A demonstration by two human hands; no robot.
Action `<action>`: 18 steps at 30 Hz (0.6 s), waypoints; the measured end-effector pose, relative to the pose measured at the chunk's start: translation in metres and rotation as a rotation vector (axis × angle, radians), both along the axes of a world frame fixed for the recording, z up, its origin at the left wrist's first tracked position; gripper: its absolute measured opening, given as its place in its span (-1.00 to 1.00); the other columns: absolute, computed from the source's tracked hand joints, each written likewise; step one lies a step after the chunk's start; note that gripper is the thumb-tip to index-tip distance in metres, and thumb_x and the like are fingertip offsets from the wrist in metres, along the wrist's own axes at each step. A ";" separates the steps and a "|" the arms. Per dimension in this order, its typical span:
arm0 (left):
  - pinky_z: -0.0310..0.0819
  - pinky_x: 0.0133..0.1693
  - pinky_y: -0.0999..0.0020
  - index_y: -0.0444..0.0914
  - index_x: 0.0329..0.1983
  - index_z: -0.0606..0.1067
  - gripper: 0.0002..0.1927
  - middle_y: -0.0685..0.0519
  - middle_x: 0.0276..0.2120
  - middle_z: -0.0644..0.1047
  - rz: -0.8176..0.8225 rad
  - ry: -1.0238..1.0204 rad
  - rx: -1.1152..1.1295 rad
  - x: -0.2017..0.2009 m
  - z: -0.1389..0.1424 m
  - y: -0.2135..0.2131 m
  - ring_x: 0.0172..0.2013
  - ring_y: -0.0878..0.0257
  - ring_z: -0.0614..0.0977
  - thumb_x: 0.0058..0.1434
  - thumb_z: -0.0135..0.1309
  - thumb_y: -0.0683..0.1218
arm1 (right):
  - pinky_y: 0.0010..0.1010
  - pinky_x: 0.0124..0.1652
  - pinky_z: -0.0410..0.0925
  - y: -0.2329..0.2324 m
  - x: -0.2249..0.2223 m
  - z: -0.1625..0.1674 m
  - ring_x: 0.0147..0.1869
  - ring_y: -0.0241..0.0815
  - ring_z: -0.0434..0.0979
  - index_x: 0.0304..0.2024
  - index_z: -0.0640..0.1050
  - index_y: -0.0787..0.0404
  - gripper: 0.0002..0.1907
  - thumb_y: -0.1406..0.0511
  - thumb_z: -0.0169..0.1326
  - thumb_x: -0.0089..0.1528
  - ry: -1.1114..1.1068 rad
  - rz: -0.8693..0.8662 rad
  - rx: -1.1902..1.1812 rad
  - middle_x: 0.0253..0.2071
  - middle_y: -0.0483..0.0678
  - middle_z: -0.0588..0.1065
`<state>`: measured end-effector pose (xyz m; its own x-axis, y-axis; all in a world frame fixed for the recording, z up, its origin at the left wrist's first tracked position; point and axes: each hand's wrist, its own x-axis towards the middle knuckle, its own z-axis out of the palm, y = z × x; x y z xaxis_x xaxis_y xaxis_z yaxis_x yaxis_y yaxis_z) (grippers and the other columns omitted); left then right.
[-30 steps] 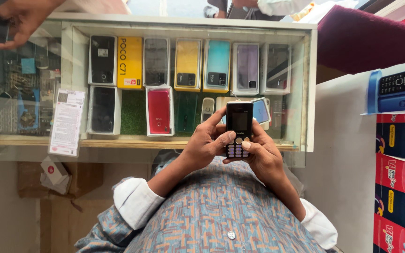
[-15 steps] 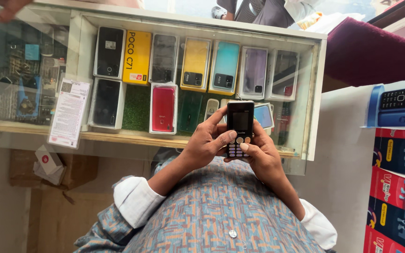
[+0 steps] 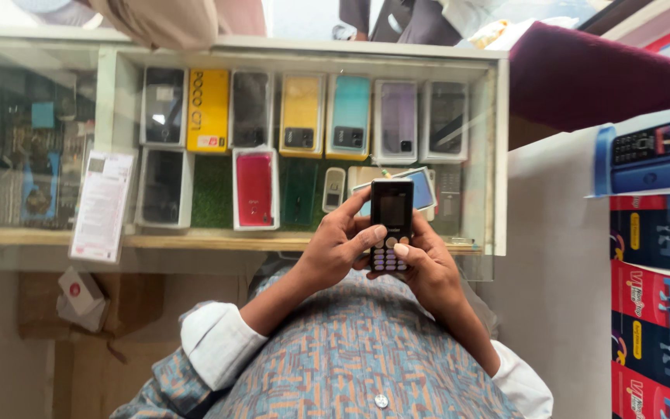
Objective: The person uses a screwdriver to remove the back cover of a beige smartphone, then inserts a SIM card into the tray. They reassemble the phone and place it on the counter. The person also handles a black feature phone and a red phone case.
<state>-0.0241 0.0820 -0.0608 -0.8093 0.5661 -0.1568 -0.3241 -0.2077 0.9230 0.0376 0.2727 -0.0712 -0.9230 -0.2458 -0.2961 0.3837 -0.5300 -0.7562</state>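
Both hands grip a black keypad phone (image 3: 390, 225) upright between them: the left hand (image 3: 337, 250) wraps its left edge, the right hand (image 3: 426, 268) its right, thumb on the keys. Just beyond the hands, a glass display case (image 3: 498, 155) shows boxed phones (image 3: 301, 115).

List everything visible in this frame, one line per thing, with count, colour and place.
keypad phone: one, black, held upright in both hands over the counter edge
display case: one, glass with pale frame, ahead of the person
phones and boxes in the case: about a dozen; yellow, teal, lilac, red, black; two rows
paper sheet: one, white, on the glass at left
printed boxes: a stack, red and blue, right edge
maroon cushion: one, top right
other people: parts only, along the top edge
left hand: thumb on the keys
right hand: thumb on the keys
sleeves: two white cuffs, patterned shirt
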 end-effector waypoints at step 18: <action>0.36 -0.37 0.62 -0.20 0.58 -0.03 -0.26 0.15 -0.49 0.52 -0.266 -0.019 0.105 0.023 0.012 0.022 -0.46 0.49 0.49 0.41 0.01 -0.15 | -0.36 0.04 0.43 0.029 0.022 0.017 0.04 -0.17 0.56 0.45 0.22 0.38 0.22 -0.04 0.51 -0.05 0.204 -0.122 -0.034 -0.02 0.05 0.50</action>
